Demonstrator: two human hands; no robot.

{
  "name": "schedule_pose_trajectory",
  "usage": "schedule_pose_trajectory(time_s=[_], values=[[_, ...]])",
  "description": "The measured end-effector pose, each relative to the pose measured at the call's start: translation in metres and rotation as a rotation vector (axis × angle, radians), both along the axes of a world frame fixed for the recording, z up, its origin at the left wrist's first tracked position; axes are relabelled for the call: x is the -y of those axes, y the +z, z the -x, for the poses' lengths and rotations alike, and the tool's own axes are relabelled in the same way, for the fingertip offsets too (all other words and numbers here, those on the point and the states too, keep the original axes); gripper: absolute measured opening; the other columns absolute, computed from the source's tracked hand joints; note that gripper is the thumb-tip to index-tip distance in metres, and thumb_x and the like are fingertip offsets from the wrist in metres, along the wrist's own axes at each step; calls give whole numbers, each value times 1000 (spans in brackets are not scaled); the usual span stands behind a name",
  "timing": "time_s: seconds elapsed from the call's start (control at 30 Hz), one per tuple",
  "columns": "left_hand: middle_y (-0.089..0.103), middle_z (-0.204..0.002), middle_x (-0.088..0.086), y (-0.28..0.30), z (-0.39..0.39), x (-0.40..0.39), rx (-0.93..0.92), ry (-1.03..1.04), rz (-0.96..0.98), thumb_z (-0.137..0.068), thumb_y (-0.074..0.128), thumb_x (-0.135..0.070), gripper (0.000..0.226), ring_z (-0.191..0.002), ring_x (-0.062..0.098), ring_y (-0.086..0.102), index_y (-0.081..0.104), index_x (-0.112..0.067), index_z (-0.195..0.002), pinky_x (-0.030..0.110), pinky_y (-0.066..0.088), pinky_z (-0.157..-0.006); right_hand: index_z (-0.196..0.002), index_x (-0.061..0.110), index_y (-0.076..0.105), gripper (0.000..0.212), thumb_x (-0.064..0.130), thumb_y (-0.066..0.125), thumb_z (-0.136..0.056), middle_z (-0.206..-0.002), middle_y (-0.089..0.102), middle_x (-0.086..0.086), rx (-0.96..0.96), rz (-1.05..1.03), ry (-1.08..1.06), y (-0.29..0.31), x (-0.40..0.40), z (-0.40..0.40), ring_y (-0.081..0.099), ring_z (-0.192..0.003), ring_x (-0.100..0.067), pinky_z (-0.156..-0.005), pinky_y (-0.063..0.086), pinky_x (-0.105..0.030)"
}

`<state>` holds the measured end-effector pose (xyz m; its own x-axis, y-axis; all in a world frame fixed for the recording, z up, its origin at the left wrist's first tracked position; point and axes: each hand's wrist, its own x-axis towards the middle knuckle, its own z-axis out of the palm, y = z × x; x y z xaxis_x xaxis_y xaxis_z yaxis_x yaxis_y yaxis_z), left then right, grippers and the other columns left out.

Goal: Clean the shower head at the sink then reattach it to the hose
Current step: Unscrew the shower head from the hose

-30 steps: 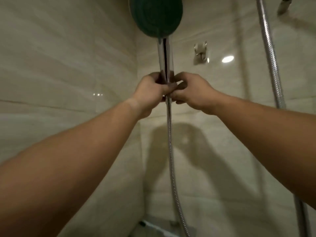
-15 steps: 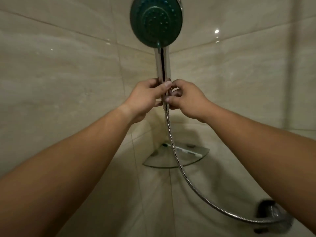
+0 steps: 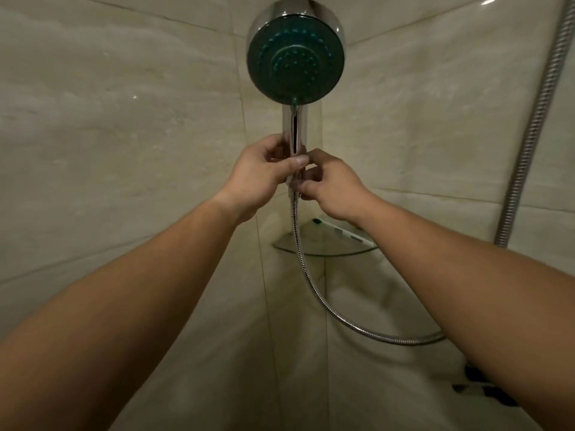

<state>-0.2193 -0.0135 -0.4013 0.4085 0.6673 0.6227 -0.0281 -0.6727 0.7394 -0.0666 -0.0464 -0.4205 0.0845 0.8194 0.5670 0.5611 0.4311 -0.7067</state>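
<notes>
Shower head [image 3: 295, 54] is up in the tiled corner, spray face toward me, handle pointing down. My left hand [image 3: 261, 175] grips the lower handle, fingers wrapped round it. My right hand [image 3: 329, 185] pinches the joint where the hose [image 3: 303, 272] meets the handle, fingers narrow on the nut. Hose looks seated and hangs in a loop past the glass corner shelf [image 3: 326, 248]. No sink in view. Can't tell loosening from tightening, so it's either the very start or the final reattach.
</notes>
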Motion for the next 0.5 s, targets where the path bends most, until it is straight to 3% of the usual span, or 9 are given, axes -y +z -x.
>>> schedule_pose_trajectory(time_s=[0.23, 0.33, 0.5], values=[[73, -103, 5, -38, 8, 21, -3, 115, 98, -96, 68, -8, 21, -106, 30, 73, 67, -15, -116, 49, 59, -98, -112, 31, 57, 37, 21, 74, -80, -90, 72, -9, 2, 122, 115, -46, 2, 1, 71, -87, -28, -84, 57, -52], [70, -109, 10, -51, 12, 23, -56, 141, 153, -100, 64, -4, 28, -106, 28, 73, 60, -15, -125, 45, 60, -97, -122, 30, 56, 41, 17, 71, -86, -101, 73, -2, 2, 168, 156, -66, 1, 4, 70, -96, -21, -92, 56, -47], [72, -113, 6, -72, 18, 20, -199, 240, 162, -99, 67, -9, 20, -108, 18, 71, 60, -23, -111, 40, 57, -102, -133, 21, 51, 45, 14, 66, -92, -117, 69, -4, 28, 225, 179, -93, -1, 8, 65, -107, -18, -95, 53, -35]])
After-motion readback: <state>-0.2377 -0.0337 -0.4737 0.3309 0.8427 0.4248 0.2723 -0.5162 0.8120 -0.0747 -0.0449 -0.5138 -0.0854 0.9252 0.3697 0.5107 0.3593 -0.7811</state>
